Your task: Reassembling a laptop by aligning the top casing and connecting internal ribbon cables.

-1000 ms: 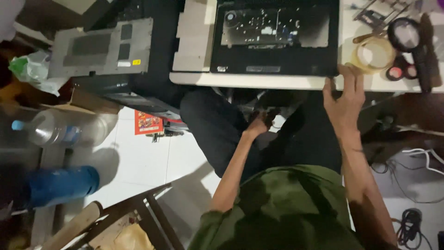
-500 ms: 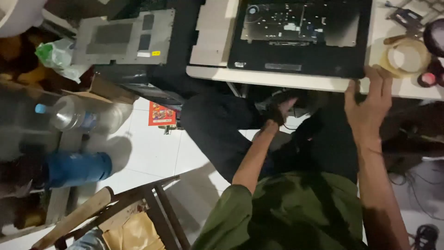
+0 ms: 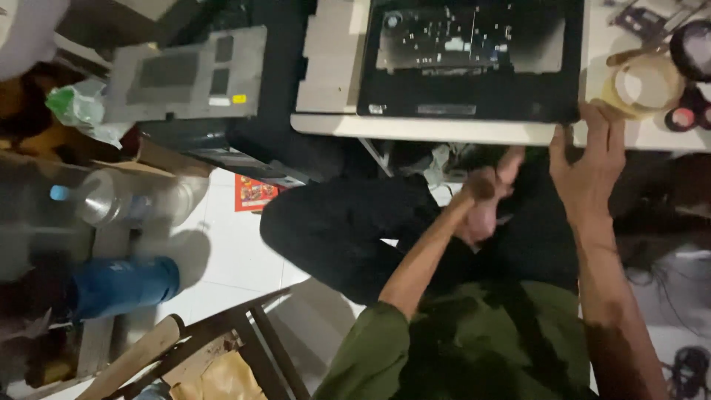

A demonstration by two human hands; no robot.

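Left hand (image 3: 485, 204) at 4 o'clock: motion-blurred below the table (image 3: 415, 127) edge, fingers indistinct, grip unreadable. Opened laptop base (image 3: 470, 59) cut by frame top at 12. Small round items (image 3: 685, 115) at 2 run off right edge, too blurred to identify.

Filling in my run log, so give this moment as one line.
right hand: resting on table edge beside opened laptop base | left hand: below table, over lap, blurred | tape roll: on table

olive-green short-sleeved shirt (image 3: 474, 348), black trousers (image 3: 348, 230), bare forearms.
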